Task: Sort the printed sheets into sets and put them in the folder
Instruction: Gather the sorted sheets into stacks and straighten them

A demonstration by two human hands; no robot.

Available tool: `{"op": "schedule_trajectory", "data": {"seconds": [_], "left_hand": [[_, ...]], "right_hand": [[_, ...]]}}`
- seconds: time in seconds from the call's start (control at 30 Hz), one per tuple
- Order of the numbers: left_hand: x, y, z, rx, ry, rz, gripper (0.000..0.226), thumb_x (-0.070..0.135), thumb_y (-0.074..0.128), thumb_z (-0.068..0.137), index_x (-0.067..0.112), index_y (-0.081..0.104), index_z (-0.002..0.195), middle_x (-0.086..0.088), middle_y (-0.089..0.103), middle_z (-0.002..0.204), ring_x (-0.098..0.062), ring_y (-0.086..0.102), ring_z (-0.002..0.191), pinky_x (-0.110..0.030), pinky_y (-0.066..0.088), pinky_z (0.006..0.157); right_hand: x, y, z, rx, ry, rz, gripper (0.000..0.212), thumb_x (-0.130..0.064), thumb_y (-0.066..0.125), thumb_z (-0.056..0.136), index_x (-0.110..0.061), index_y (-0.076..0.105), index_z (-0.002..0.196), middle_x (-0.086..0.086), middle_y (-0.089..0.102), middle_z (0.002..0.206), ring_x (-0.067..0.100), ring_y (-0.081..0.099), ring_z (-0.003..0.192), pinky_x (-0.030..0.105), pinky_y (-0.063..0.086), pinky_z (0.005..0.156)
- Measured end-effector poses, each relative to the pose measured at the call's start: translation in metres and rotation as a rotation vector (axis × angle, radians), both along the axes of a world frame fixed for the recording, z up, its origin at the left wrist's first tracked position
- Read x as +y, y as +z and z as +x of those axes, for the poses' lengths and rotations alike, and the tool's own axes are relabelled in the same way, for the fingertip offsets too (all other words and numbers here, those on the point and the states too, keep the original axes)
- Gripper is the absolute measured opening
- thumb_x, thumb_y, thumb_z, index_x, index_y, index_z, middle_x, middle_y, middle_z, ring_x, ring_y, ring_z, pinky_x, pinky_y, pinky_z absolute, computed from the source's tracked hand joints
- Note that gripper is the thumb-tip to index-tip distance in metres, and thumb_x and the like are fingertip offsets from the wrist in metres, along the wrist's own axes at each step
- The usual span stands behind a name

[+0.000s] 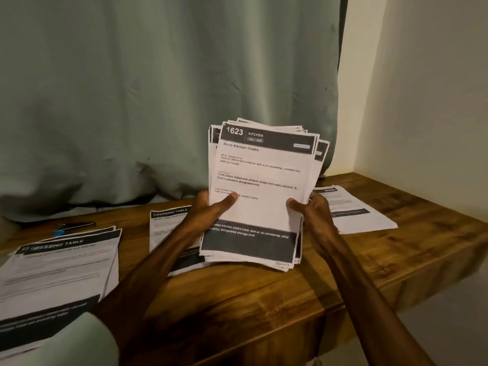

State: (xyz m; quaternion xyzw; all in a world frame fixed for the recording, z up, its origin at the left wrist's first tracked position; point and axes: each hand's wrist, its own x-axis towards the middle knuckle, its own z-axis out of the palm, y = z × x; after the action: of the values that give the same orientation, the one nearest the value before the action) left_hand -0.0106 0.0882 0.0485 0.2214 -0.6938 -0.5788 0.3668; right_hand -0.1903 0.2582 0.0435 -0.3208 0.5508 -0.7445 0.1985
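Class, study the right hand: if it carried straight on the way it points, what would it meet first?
The stack of sheets itself: the right hand grips its right edge, pointing up and leftward into it. Past the stack would probably come the curtain, though depth is unclear.

Open table point(237, 299) front between left pile point(60, 273) and right pile point(356, 210)

A short sleeve point(87, 339) covers the upper left arm — pale, mint-white cloth, soft and loose at its hem. Below it the left forearm point(158, 260) runs bare to the left hand point(211, 207). The right forearm point(356, 273) is bare too — uncovered down to the right hand point(314, 210).
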Motion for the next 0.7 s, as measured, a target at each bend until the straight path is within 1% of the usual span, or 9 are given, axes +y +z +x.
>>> {"op": "schedule_trajectory", "data": {"seconds": [0.07,0.13,0.2,0.27,0.37,0.43,0.57,0.63,0.7], "left_hand": [[0.003,0.011,-0.005,0.038,0.027,-0.032,0.033,0.033,0.075,0.091,0.017,0.07,0.119,0.001,0.077,0.112,-0.019,0.075,0.1,-0.039,0.059,0.09],[0.008,0.021,-0.013,0.054,0.028,-0.066,0.037,0.037,0.075,0.09,0.018,0.069,0.121,0.002,0.077,0.113,-0.017,0.075,0.1,-0.039,0.06,0.089],[0.014,0.027,-0.022,0.068,0.014,-0.083,0.036,0.038,0.074,0.09,0.019,0.069,0.121,0.004,0.077,0.112,-0.015,0.075,0.099,-0.037,0.06,0.089],[0.017,0.026,-0.029,0.066,0.009,-0.086,0.037,0.038,0.075,0.089,0.019,0.069,0.12,0.004,0.077,0.112,-0.015,0.074,0.1,-0.038,0.059,0.091],[0.025,0.019,-0.043,0.028,-0.032,-0.057,0.035,0.04,0.077,0.087,0.023,0.07,0.116,0.003,0.076,0.114,-0.014,0.074,0.101,-0.038,0.059,0.091],[0.032,0.012,-0.051,0.002,-0.063,-0.049,0.032,0.039,0.079,0.085,0.025,0.071,0.113,0.003,0.077,0.113,-0.012,0.075,0.096,-0.036,0.061,0.087],[0.042,0.005,-0.064,0.002,-0.07,-0.03,0.056,0.048,0.085,0.075,0.023,0.067,0.121,0.002,0.077,0.112,-0.014,0.076,0.093,-0.036,0.062,0.081],[0.048,0.007,-0.068,0.035,-0.056,0.016,0.059,0.047,0.087,0.072,0.02,0.067,0.12,0.001,0.077,0.11,-0.011,0.076,0.089,-0.029,0.062,0.073],[0.053,0.014,-0.07,0.08,-0.029,0.044,0.047,0.037,0.086,0.077,0.017,0.068,0.117,0.003,0.077,0.104,-0.006,0.075,0.081,-0.018,0.057,0.062]], "right_hand": [[0.003,0.016,-0.003,0.07,-0.037,-0.011,0.027,-0.004,0.062,0.097,-0.021,0.063,0.117,-0.01,0.07,0.107,0.009,0.069,0.095,0.024,0.054,0.072],[0.008,0.027,-0.007,0.106,-0.067,-0.046,0.026,-0.006,0.063,0.097,-0.028,0.061,0.112,-0.011,0.068,0.11,0.01,0.065,0.099,0.029,0.052,0.081],[0.013,0.031,-0.012,0.105,-0.102,-0.062,0.026,-0.007,0.063,0.097,-0.029,0.061,0.112,-0.007,0.068,0.115,0.018,0.063,0.106,0.038,0.051,0.092],[0.016,0.028,-0.016,0.088,-0.126,-0.071,0.027,-0.007,0.064,0.096,-0.027,0.06,0.114,-0.005,0.068,0.117,0.021,0.063,0.109,0.043,0.05,0.096],[0.027,0.017,-0.026,0.067,-0.166,-0.07,0.029,-0.008,0.067,0.094,-0.028,0.061,0.114,-0.012,0.07,0.112,0.015,0.065,0.106,0.041,0.051,0.094],[0.033,0.008,-0.032,0.063,-0.17,-0.061,0.029,-0.01,0.069,0.093,-0.026,0.061,0.116,-0.012,0.071,0.11,0.017,0.066,0.105,0.039,0.053,0.092],[0.035,-0.001,-0.04,0.063,-0.189,-0.036,0.033,-0.013,0.072,0.091,-0.023,0.061,0.121,-0.011,0.07,0.109,0.017,0.065,0.104,0.032,0.052,0.085],[0.035,0.0,-0.04,0.07,-0.188,-0.043,0.035,-0.014,0.072,0.091,-0.022,0.06,0.123,-0.01,0.07,0.11,0.015,0.065,0.103,0.03,0.05,0.083],[0.033,0.003,-0.041,0.075,-0.195,-0.044,0.031,-0.015,0.073,0.092,-0.024,0.061,0.119,-0.013,0.069,0.109,0.012,0.064,0.102,0.026,0.048,0.08]]}}
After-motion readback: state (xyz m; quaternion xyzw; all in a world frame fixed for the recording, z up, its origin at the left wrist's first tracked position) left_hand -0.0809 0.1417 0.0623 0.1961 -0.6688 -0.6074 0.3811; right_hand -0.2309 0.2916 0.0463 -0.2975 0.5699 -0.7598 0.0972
